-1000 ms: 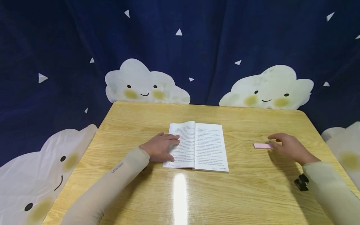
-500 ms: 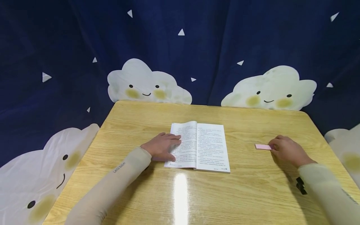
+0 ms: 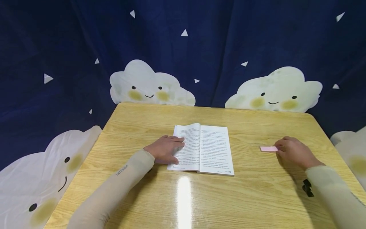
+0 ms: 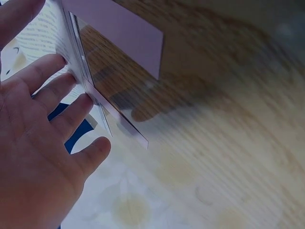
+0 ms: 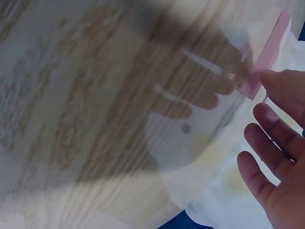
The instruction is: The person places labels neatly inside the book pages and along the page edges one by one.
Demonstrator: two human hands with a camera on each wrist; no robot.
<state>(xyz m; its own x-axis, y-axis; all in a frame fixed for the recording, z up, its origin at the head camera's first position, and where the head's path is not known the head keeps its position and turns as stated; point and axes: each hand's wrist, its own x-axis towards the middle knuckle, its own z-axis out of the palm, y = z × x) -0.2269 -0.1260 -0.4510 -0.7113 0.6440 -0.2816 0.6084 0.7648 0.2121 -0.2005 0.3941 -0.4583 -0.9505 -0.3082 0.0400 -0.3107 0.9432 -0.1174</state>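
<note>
An open book (image 3: 215, 149) with printed pages lies in the middle of the table. My left hand (image 3: 164, 149) rests on its left page, fingers extended and spread across the outer margin. From the left wrist view, pale lilac cover flaps (image 4: 131, 36) stick out at the book's outer side, beside the palm. To the right of the book, my right hand (image 3: 297, 154) pinches the right end of a small pink strip (image 3: 268, 149). Seen from the right wrist, this strip is narrow with a visible thickness, and the thumb (image 5: 281, 86) presses its near end.
The wooden table (image 3: 137, 117) has a glossy top and rounded far corners. Behind it hangs a dark blue curtain (image 3: 211, 47) with white clouds and triangles. A bright light reflection falls on the tabletop in front of the book.
My right hand has closed its fingers and thumb on the end of the pink strip, having hovered loosely by it before. The left hand stays on the page.
</note>
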